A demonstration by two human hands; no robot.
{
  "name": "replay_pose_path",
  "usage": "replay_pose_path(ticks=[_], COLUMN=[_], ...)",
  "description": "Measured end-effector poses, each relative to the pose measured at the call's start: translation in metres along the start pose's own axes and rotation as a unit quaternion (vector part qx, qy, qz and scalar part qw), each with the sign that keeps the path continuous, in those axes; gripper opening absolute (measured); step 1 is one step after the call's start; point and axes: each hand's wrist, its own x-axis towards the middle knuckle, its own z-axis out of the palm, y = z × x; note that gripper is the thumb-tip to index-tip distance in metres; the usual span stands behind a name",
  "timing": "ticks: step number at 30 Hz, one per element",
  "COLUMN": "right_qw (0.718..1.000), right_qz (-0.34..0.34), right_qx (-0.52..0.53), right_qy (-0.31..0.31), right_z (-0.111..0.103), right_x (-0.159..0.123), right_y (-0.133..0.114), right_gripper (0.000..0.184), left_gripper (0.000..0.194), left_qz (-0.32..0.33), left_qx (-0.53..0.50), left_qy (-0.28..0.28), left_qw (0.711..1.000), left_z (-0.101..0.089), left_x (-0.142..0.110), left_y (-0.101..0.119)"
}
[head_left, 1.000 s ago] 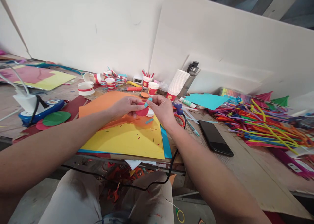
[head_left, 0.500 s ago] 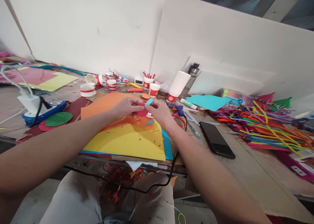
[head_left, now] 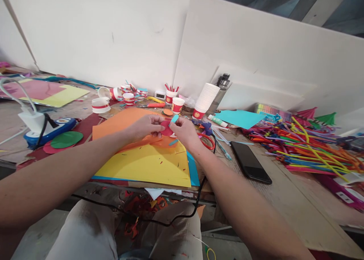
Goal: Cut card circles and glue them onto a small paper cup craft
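Between my two hands is a small red paper disc (head_left: 167, 128). My left hand (head_left: 148, 126) pinches its left edge between thumb and fingers. My right hand (head_left: 183, 130) is closed at the disc's right side, gripping a small light-blue paper piece (head_left: 174, 118) that sticks up past the fingertips; whether these fingers also hold the disc I cannot tell. Under the hands lie orange paper (head_left: 113, 125) and yellow paper (head_left: 142, 165), with scraps on them. Another blue paper piece (head_left: 173, 142) is just below the right hand.
White-and-red paper cups (head_left: 178, 105) and a tall cup stack (head_left: 206, 100) stand behind. On the right are a glue gun (head_left: 207, 128), a black phone (head_left: 250, 162) and many pipe cleaners (head_left: 309, 150). A blue power strip (head_left: 51, 131) and green disc (head_left: 66, 139) lie left.
The red disc has turned to show more of its face between my hands. The light-blue piece has tilted and shifted slightly right. Both hands stay in nearly the same place.
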Motion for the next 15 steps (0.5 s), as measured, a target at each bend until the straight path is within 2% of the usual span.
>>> replay_pose_path(ticks=[7,12,15], right_qw=[0.996,0.997,0.995], right_qz=[0.021,0.013,0.020], right_qx=[0.082,0.067,0.093], right_qy=[-0.020,-0.023,-0.040], right_z=[-0.0015,0.0010,0.0002], right_x=[0.0027,0.0029,0.0008], right_y=[0.0041,0.0077,0.0042], right_gripper=[0.024,0.015,0.015], left_gripper=[0.014,0.013,0.012], left_qz=[0.007,0.015,0.009], left_qx=[-0.038,-0.029,-0.038], left_qy=[0.021,0.010,0.007], left_qw=[0.999,0.999,0.999], left_z=[-0.0028,-0.0012,-0.0013], left_x=[0.0018,-0.0003,-0.0007], left_y=[-0.0030,-0.0008,0.0008])
